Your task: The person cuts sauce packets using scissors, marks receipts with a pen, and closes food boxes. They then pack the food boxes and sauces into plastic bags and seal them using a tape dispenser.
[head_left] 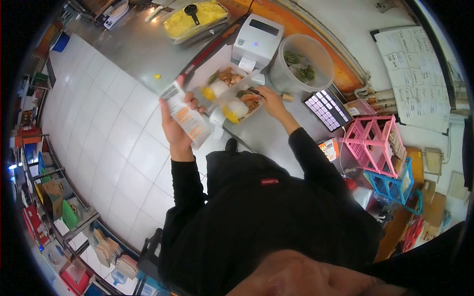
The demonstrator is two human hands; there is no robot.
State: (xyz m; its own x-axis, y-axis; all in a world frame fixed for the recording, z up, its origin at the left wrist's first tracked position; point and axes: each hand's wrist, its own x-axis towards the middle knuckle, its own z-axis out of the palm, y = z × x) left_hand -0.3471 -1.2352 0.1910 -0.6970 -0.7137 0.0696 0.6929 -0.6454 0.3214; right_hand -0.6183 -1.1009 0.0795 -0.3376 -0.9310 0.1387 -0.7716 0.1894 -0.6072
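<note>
My left hand (177,123) is wrapped round a white packet with orange print (185,116), held upright over the table's edge. My right hand (271,102) pinches a thin dark utensil (256,92) over the nearer food box (249,109). White rice (239,106), something yellow and browned pieces fill that box. Just behind it stands a second box with rice (220,89), yellow food and brown pieces. A white label printer (257,42) is beyond the boxes, and a clear tub of green leaves (303,69) stands to the right of it.
A tray of yellow food (195,22) with a black-handled tool lies at the back. A keypad screen (328,109), a pink rack (375,145) and a blue basket (395,185) are on the right. Tiled floor (118,133) extends left.
</note>
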